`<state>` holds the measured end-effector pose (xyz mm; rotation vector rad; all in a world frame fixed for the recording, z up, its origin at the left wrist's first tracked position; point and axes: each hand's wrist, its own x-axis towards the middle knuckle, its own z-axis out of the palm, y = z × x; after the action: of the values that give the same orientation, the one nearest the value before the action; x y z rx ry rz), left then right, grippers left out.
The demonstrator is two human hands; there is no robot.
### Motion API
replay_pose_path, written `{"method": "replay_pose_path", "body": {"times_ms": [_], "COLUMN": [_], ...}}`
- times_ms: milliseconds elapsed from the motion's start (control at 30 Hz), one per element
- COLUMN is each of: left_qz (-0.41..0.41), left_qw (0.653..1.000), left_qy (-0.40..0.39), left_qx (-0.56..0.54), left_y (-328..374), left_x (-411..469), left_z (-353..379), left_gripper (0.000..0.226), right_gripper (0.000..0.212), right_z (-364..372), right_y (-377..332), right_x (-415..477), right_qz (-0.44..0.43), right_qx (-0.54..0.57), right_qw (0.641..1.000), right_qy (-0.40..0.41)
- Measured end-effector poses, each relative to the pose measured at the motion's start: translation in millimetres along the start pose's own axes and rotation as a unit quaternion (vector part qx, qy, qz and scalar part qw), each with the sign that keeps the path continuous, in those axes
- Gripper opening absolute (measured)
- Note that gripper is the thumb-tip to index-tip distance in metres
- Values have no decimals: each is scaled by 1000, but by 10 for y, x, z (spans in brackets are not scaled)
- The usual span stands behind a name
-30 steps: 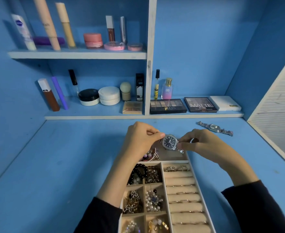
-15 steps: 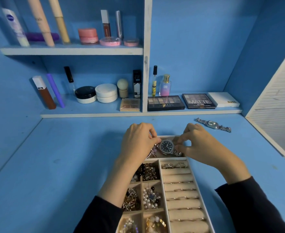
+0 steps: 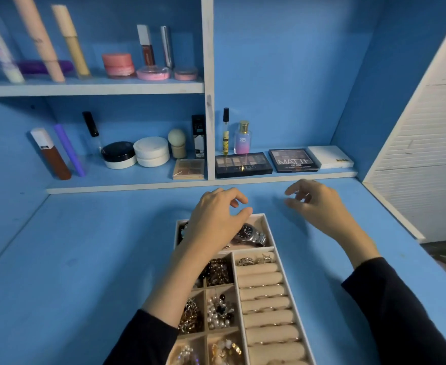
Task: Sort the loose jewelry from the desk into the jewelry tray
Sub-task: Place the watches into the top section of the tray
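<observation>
Both hands released the dark-dialled steel watch (image 3: 250, 234) into the beige tray's (image 3: 269, 227) far compartment; left hand (image 3: 216, 219) and right hand (image 3: 319, 206) hovered open, empty. Best nudge it flat.

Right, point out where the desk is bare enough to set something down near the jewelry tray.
Bare desk lies left of the jewelry tray, out to the blue side wall, and in a strip between the tray's far end and the lower shelf edge. The right hand hovers over bare desk right of the tray. The tray's small compartments are crowded; the left hand covers its far compartment beside the watch.
</observation>
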<state>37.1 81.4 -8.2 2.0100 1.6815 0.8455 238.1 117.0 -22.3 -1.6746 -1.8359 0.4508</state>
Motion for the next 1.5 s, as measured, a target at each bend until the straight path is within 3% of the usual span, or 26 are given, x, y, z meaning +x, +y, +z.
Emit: {"method": "replay_pose_path", "body": {"times_ms": [67,167,233,333,533,700,867,967,1067,1200,1267,1367,1500], "left_qz": [10,17,19,24,32,45,42,10,-38,-96,-100,-105,-121], "left_qw": [1000,998,998,997,997,991,980,963,918,751,705,677,680], "left_qy": [-22,-46,-51,-58,-43,-12,-5,2,-4,-18,-10,32,108], "left_qx": [-21,-29,-32,-38,-55,-123,-197,-268,-395,-653,-702,-727,-715], "left_y": [58,125,167,224,256,217,76,-25,-104,-193,-213,-195,-172], "left_x": [5,25,43,73,109,106,60,1,-72,-96,-81,-59,-53], "left_z": [26,74,100,123,104,-8,-121,-190,-282,-399,-437,-447,-433], "left_gripper": [13,9,8,8,14,31,55,47,34,38,45,53,52], "right_gripper": [23,46,42,17,21,11,10,7,14,16,14,14,26], "right_z": [-63,-167,-225,-276,-310,-328,-206,-89,36,148,183,234,298], "right_y": [182,415,538,582,431,-86,-616,-801,-860,-811,-790,-802,-818], "right_x": [117,268,355,394,299,161,-38,-120,-156,-181,-201,-259,-313], "right_qz": [28,70,68,15,-13,-46,-50,-49,-13,63,75,48,13], "right_qx": [-74,-184,-239,-252,-150,77,308,393,448,497,499,493,487], "right_qw": [996,980,967,965,989,995,948,914,891,861,853,847,845], "right_qy": [35,-17,-57,-71,13,37,-63,-90,-73,-88,-134,-190,-222]}}
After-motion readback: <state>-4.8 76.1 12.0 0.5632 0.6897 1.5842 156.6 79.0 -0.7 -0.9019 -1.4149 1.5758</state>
